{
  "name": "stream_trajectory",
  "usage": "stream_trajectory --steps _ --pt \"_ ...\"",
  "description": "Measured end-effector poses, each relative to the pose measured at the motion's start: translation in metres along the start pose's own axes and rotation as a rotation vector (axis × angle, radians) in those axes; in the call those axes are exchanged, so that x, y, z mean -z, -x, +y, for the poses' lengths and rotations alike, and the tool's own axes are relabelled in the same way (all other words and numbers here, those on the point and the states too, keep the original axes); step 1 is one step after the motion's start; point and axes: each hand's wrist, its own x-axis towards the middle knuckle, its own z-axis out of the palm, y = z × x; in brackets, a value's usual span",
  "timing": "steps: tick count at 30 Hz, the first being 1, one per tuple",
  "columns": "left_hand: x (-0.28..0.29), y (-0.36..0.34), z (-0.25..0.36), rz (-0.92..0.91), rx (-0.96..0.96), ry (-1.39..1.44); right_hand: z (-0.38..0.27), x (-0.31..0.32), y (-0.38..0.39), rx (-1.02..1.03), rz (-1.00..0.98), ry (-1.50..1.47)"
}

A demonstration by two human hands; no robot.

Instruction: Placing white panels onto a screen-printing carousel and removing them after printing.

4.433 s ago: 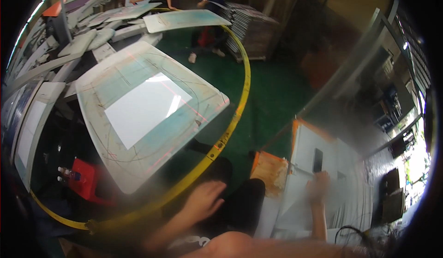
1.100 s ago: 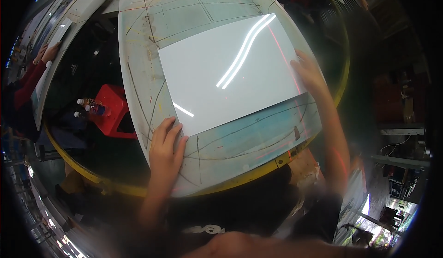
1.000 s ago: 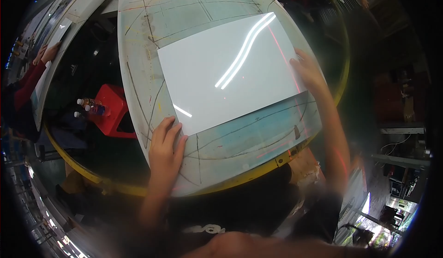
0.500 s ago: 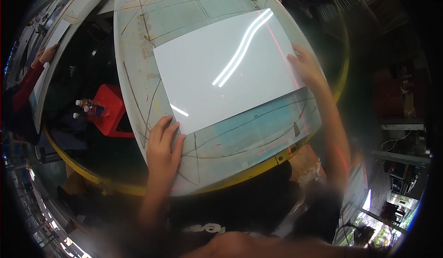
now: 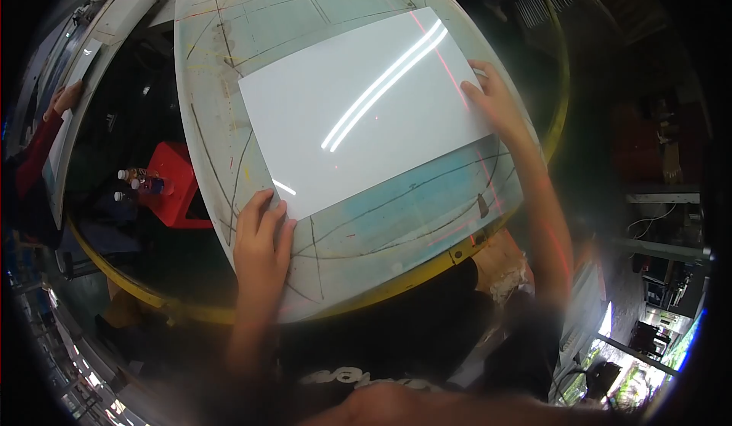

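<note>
Closest to you, a dark sleeve (image 5: 526,346) covers your upper right arm, and a red line of light (image 5: 557,249) crosses your right forearm. Ahead, a yellow rail (image 5: 412,275) curves along the near edge of the pale, stained board (image 5: 381,224), which is scored with dark lines. Your left hand (image 5: 261,247) rests on the board's left side, fingers slightly parted, their tips at the near left corner of the glossy white sheet (image 5: 374,132); that grip is loose and clenches nothing. The sheet lies on the middle of the board, with bright streaks of reflected light across it. Your right hand (image 5: 496,102) is at its right edge, thumb over the edge; you cannot tell whether this grip pinches the sheet or merely touches it. Beyond the board's left edge, plastic bottles (image 5: 150,187) are at a red stool (image 5: 177,190). Farther left, another person's hand (image 5: 67,97) reaches from a red sleeve (image 5: 38,148) to a second panel (image 5: 114,33).
</note>
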Motion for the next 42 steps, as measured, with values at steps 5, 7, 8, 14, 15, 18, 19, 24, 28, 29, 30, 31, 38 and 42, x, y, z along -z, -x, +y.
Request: stream_trajectory --steps 5,7,8,14,15,18,19,24,28,29,30,31,38,42 --pt "-0.001 0.001 0.002 -0.017 0.022 -0.004 0.018 0.005 -0.012 0.299 0.125 0.394" --pt "0.000 0.001 0.002 -0.029 0.026 0.002 0.018 0.003 -0.013 0.276 0.135 0.382" --pt "-0.001 0.001 0.001 -0.029 0.026 -0.008 0.020 0.003 -0.014 0.296 0.126 0.400" --pt "0.000 0.001 0.002 -0.035 0.024 -0.009 0.028 0.001 -0.016 0.333 0.117 0.402" --pt "0.000 0.001 0.002 -0.037 0.021 -0.005 0.027 0.000 -0.015 0.330 0.120 0.405" --pt "0.001 0.001 0.003 -0.044 0.041 -0.022 0.024 -0.002 -0.013 0.326 0.115 0.423" --pt "0.001 0.002 0.004 -0.048 0.038 -0.018 0.025 -0.002 -0.013 0.333 0.116 0.445" --pt "0.001 0.001 0.006 -0.055 0.062 -0.036 0.027 -0.001 -0.012 0.343 0.120 0.473" --pt "0.002 -0.001 0.008 -0.058 0.069 -0.023 0.027 -0.002 -0.012 0.340 0.123 0.438" --pt "0.002 -0.001 0.008 -0.060 0.073 -0.023 0.027 -0.002 -0.012 0.336 0.124 0.437" --pt "0.002 -0.001 0.008 -0.061 0.077 -0.023 0.027 -0.003 -0.013 0.335 0.126 0.438" --pt "0.002 -0.001 0.007 -0.062 0.075 -0.022 0.027 -0.003 -0.013 0.340 0.121 0.445" --pt "0.005 0.001 0.009 -0.062 0.066 -0.045 0.028 -0.012 -0.005 0.425 0.195 0.470" --pt "-0.002 0.000 0.013 -0.078 0.030 -0.046 0.032 0.002 0.006 0.452 0.189 0.601"
